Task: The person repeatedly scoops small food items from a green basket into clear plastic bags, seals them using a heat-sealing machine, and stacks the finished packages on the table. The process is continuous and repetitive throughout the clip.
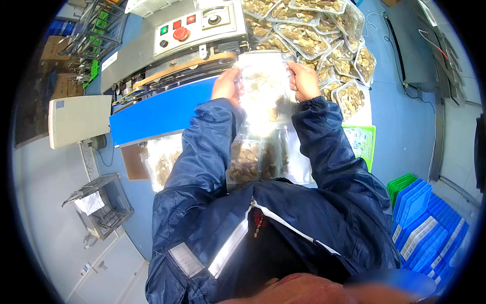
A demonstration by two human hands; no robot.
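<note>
- Nearest to me, my dark blue zipped jacket [283, 228] fills the lower part of the view, both sleeves reaching up and away from my chest.
- Just past my chest, between my forearms, a clear plastic bag of brown dried mushrooms [248, 162] lies on the white tabletop [304, 169], and another such bag [163, 164] lies to the left of my left sleeve.
- To my right, low down, stands a stack of blue plastic crates [428, 228], with a green crate [402, 182] just behind it.
- To my left, low down, a grey wire-frame stand [101, 205] sits on the pale floor.
- My left hand [228, 83] is closed on the left edge of a clear plastic pouch filled with brown dried mushrooms [263, 86], and my right hand [302, 81] is closed on its right edge; I hold it up between them, in front of the sealing machine.
- Left of the pouch, a blue conveyor belt [157, 114] runs across, touching or nearly touching the pouch's left side; I can't quite tell which.
- Behind it is the grey sealing machine [152, 50], whose panel carries a red round button [180, 34].
- Farthest off, clear lidded trays of dried mushrooms [309, 38] are piled on the tabletop, to the right of the machine.
</note>
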